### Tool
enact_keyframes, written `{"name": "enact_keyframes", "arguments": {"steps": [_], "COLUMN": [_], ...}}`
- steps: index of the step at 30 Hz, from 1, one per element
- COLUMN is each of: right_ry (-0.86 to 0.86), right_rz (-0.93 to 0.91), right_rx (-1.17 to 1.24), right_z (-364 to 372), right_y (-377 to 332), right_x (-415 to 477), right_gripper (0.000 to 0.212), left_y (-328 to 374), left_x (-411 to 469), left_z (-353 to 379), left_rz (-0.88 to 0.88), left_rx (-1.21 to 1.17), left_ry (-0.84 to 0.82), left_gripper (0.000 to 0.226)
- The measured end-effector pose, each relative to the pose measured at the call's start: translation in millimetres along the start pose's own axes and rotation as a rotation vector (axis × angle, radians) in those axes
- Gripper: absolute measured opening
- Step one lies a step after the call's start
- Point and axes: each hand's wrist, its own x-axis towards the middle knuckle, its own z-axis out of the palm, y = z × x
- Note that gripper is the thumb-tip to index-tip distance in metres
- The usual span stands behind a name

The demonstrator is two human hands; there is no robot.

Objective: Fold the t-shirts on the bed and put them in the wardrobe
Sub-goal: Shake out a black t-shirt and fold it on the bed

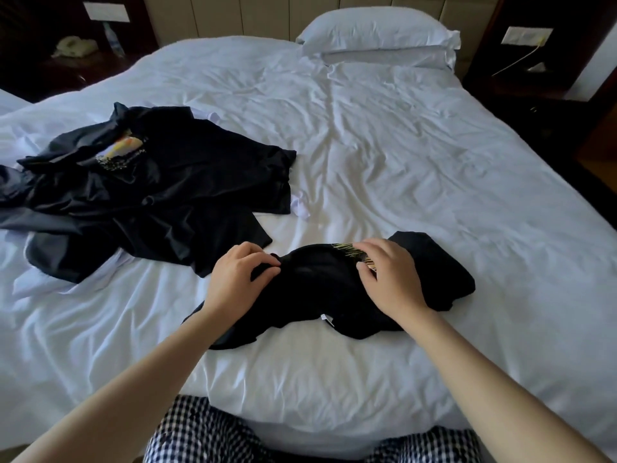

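Note:
A crumpled black t-shirt [320,289] with a yellow print lies on the white bed [417,168] just in front of me. My left hand [237,277] pinches a fold of its cloth at the left side. My right hand [389,277] rests on its right part, fingers curled over the print. To the left lies a heap of black t-shirts [143,195], one showing a colourful print, with some white cloth under it. No wardrobe is in view.
A white pillow [377,38] sits at the head of the bed. Dark nightstands flank the bed; the left one holds a telephone [71,46] and a bottle [113,40]. My checkered shorts [207,432] touch the bed's near edge.

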Motion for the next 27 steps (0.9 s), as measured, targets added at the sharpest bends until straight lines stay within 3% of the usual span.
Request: {"name": "enact_keyframes", "arguments": {"steps": [3,8,14,23,27], "right_ry": [0.031,-0.014,-0.048,-0.131,-0.036], "right_rz": [-0.04,0.004,0.146,0.344,0.399], "right_rx": [0.058,0.056,-0.009,0.009,0.242], "right_z": [-11.0,-12.9,-11.9,-29.6,-53.0], "right_y": [-12.2,-24.2,-25.4,-28.2,-33.7], "right_x": [-34.5,-78.3,-96.5,-86.9,-64.7], "right_gripper": [0.023,0.028,0.04,0.018,0.018], "left_y": [3.0,12.6,25.6,29.4,41.0], "left_x": [-29.1,-62.2,-71.6,-74.7,-59.5], "left_z": [-11.7,-12.8,-15.6,-17.5,-29.3], "left_rz": [0.045,-0.04,-0.078,-0.081,-0.223], "left_rx": [0.025,0.106,0.2,0.089,-0.078], "left_ry": [-0.016,-0.165,-0.265,-0.111,-0.076], "left_gripper": [0.022,0.052,0.064,0.019,0.015]}}
